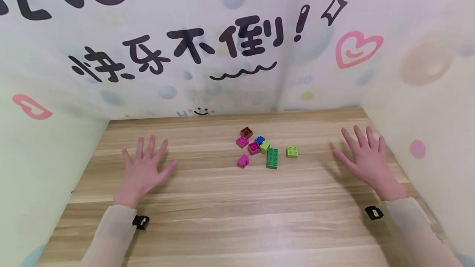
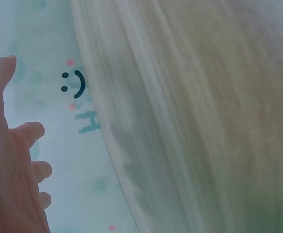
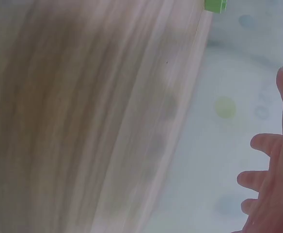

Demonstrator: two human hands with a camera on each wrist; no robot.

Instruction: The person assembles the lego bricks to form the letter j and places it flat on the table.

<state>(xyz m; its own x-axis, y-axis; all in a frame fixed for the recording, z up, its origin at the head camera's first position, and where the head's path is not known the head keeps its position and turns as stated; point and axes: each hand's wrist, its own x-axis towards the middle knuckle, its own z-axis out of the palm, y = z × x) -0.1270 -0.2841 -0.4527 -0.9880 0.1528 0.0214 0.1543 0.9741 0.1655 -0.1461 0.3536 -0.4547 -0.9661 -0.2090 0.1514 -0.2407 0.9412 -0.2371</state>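
Note:
My left hand (image 1: 144, 173) is palm down at the left of the table, fingers spread and holding nothing. At the far right my right hand (image 1: 368, 163) is spread likewise, its shadow falling to its left. Between them lie several toy building bricks: a lime brick (image 1: 292, 152), nearest my right hand, a long dark green brick (image 1: 272, 158), a second lime brick (image 1: 265, 146), a blue brick (image 1: 259, 139), a brown brick (image 1: 246, 132) and magenta bricks (image 1: 242, 141). One magenta brick (image 1: 243, 161) lies apart, nearer the front. Neither hand touches any brick.
The wooden table (image 1: 208, 213) meets a white printed cloth (image 1: 178, 94) at the back, with dark lettering, bubbles and hearts. Pale walls (image 1: 441, 106) close in both sides. A small black device (image 1: 141, 221) sits at the left wrist, another (image 1: 374, 212) at the right.

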